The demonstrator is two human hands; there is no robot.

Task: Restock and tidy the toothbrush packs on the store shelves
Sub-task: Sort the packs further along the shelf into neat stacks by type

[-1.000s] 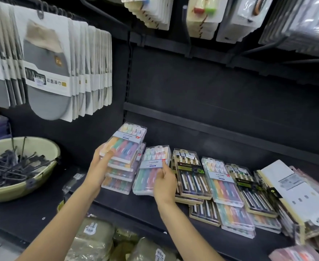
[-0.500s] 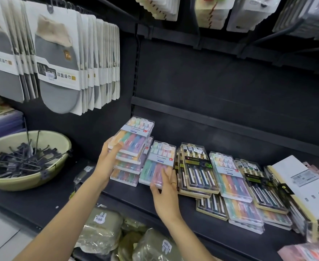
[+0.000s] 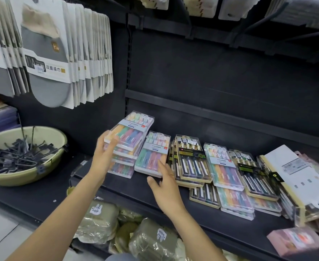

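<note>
Your left hand [image 3: 103, 157] clamps the top pastel pack [image 3: 129, 131] at its near-left corner, atop the leaning stack [image 3: 122, 161] on the shelf [image 3: 117, 187]. Packs: rigid clear plastic, light, slick; grip by edges w/ thumb opposed. Right hand [image 3: 164, 187], fingers extended, touches the single pack [image 3: 152, 157] at its near edge.

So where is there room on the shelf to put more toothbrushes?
The bare strip of shelf in front of the stack under the left hand is free, and so is the dark patch between the bowl and that stack. From the right hand rightward, packs overlap all the way along.
</note>
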